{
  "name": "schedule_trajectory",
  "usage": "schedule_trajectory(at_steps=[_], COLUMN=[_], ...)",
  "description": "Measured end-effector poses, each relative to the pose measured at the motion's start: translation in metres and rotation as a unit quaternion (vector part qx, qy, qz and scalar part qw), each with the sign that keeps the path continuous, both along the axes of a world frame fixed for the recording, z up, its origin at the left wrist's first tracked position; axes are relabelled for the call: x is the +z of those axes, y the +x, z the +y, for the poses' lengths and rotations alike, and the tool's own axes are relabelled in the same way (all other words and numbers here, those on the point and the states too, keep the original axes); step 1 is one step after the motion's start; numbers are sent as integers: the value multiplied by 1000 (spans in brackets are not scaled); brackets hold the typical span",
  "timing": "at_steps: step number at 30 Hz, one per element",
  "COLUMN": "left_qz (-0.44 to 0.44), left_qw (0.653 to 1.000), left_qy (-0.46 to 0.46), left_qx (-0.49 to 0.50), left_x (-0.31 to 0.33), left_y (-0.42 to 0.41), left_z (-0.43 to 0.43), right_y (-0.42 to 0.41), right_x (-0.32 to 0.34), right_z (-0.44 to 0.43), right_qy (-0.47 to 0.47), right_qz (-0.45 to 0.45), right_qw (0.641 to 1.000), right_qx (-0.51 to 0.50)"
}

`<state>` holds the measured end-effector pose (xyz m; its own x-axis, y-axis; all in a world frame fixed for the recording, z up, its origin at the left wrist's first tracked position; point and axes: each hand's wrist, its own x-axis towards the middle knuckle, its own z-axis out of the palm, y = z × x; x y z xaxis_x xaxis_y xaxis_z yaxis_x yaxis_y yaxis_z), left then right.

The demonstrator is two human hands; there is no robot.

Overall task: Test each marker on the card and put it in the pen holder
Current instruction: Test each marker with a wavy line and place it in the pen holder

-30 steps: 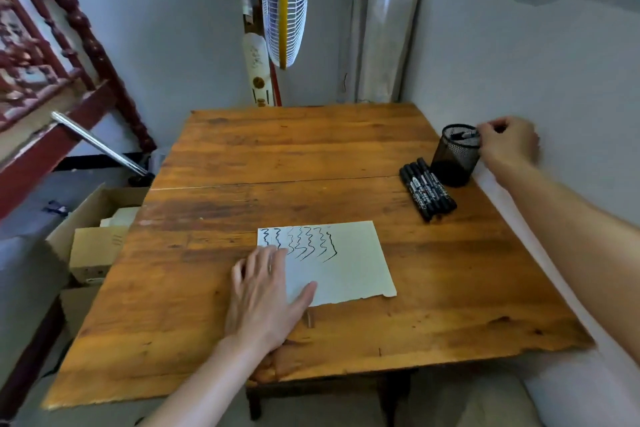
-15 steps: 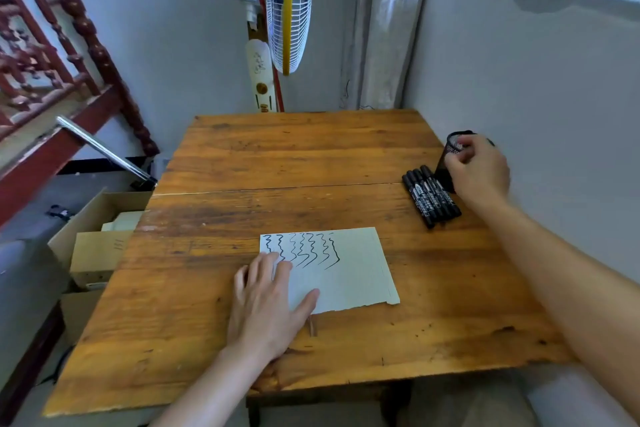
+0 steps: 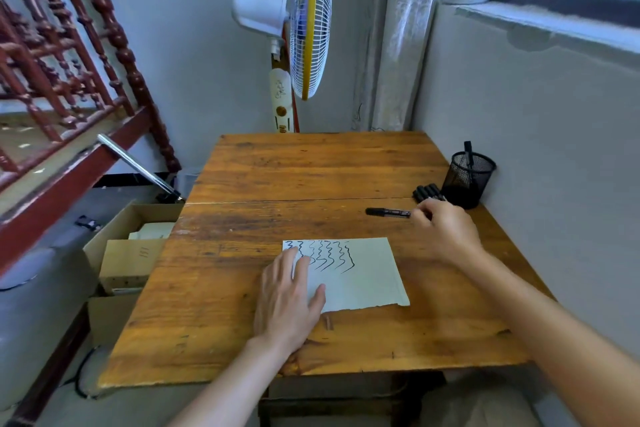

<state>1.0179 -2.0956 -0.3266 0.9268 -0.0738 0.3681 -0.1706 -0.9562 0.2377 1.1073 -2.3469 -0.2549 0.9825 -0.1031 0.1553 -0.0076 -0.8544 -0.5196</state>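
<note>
Wooden table [image 3: 311, 177] has the white card [image 3: 367, 281] lying around 6 o'clock, black squiggles along its top. The left hand [image 3: 287, 298] is pressed flat on the card's 9 o'clock edge, fingers straight. Right hand [image 3: 445, 232], out toward 3 o'clock, pinches the end of a black marker [image 3: 388, 212] pointing to 9, and the mesh pen holder [image 3: 467, 180] sits in the 2 o'clock corner with a lone marker [image 3: 468, 151] standing inside and spare markers [image 3: 427, 191] lying just beside it at its 8 o'clock.

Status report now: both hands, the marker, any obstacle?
Left hand flat on card. Right hand pinches one marker, near the spare markers. Nothing between marker and card.
</note>
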Motion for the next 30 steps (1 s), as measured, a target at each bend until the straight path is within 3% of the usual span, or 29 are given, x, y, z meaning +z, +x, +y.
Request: schedule_trajectory(at_steps=[5,10,15,22,27,30], left_qz=[-32,-21,-23,77,251,287], left_qw=[999,996,997,988,940,921], left_qy=[-1,-28,-16,-53,-151,-182], left_qx=[-39,-77,-71,-127,-176,-189], left_x=[8,22,44,60,70,79], left_y=[-20,-45,-58,-64,-65,-66], left_z=[-9,-20,-19,-14,-14,-17], right_y=[-86,-125,-142,-153,-153,-150], right_x=[11,14,24,23,29,32], right_z=[25,41,55,55,44,41], right_qy=[157,276,437,460,421,407], right_qz=[58,98,134,134,124,124], right_qw=[969,938,876,855,861,862], right_qx=[181,186,156,198,257,278])
